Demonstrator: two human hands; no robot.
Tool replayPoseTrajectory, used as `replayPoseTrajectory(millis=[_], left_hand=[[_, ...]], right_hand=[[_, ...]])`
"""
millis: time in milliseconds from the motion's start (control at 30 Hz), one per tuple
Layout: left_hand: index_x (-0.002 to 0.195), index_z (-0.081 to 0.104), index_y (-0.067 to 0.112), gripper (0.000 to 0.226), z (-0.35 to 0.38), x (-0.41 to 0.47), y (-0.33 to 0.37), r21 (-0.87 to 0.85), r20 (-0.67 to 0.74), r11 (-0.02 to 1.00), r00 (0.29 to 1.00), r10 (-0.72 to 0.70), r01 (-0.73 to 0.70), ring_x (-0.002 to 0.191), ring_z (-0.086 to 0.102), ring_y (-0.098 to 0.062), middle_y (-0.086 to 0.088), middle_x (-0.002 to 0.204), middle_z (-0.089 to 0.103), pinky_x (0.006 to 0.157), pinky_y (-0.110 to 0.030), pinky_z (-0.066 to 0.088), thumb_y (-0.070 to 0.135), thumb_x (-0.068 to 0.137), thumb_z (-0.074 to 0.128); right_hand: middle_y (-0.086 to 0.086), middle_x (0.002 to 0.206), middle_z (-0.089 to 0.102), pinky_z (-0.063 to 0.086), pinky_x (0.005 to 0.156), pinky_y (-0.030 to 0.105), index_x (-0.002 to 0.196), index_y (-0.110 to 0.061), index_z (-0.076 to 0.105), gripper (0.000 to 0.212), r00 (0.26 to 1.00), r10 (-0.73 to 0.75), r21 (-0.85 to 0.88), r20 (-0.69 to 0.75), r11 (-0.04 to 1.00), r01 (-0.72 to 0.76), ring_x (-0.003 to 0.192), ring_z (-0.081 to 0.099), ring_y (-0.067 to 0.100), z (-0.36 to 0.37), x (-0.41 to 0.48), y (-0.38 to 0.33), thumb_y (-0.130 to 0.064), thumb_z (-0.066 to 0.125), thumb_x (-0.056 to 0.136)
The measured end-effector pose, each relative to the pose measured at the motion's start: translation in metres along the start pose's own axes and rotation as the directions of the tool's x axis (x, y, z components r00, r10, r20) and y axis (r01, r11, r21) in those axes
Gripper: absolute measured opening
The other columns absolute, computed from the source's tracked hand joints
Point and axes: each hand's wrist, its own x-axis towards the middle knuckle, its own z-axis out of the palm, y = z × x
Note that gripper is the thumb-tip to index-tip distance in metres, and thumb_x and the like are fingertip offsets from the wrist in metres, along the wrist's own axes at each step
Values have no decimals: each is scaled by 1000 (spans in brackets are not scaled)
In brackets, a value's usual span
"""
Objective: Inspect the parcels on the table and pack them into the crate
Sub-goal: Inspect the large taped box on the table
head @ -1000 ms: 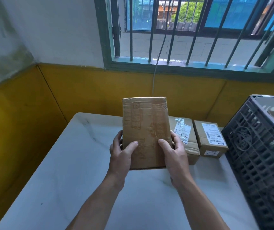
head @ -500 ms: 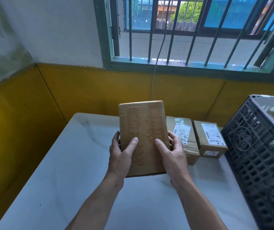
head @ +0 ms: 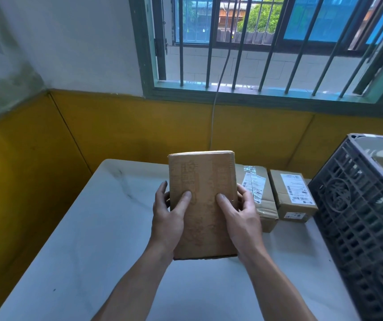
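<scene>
A flat brown cardboard parcel [head: 203, 184] is held up above the white table [head: 88, 239], its broad plain face toward me. My left hand [head: 166, 218] grips its left edge with the thumb on the front. My right hand [head: 241, 216] grips the right edge the same way. Two more taped parcels lie on the table behind: a long one with a white label [head: 259, 193] and a smaller one with a shipping label [head: 293, 198]. The dark grey plastic crate [head: 357, 216] stands at the right.
A yellow-and-white wall runs along the table's far and left sides, with a barred window [head: 255, 47] above. A thin grey cable [head: 213, 121] hangs down the wall behind the parcels. Pale items lie inside the crate, partly hidden.
The held parcel has dropped slightly and come closer to me, tilting a little, with both hands keeping their hold on its edges. The other parcels and the crate have not moved.
</scene>
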Motion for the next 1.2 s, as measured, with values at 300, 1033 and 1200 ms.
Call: replayPoseTrajectory(millis=[300, 1033, 1200], left_hand=[[123, 48, 40, 28, 1, 1, 0, -46, -24, 999, 1000, -12, 10, 107, 62, -13, 9, 124, 61, 78, -34, 54, 41, 99, 61], [112, 46, 45, 32, 1, -2, 8, -59, -55, 998, 998, 11, -14, 107, 61, -9, 14, 119, 61, 82, -34, 55, 62, 87, 58], [108, 42, 39, 52, 3, -5, 11, -81, -62, 997, 998, -20, 15, 102, 59, -5, 14, 113, 58, 70, -29, 50, 78, 75, 51]], right_hand=[[-18, 97, 74, 56, 89, 35, 106, -47, 61, 29, 1000, -14, 20, -9, 1000, 14, 98, 70, 5, 1, 1, 1, -38, 76, 83], [-13, 116, 73, 54, 99, 38, 122, -50, 63, 43, 999, -35, 83, 23, 996, 32, 112, 67, 9, 3, -1, -5, -35, 75, 84], [-19, 109, 70, 54, 90, 32, 107, -55, 60, 31, 999, -36, 80, -6, 996, 37, 106, 66, 5, 5, -4, -11, -60, 73, 79]])
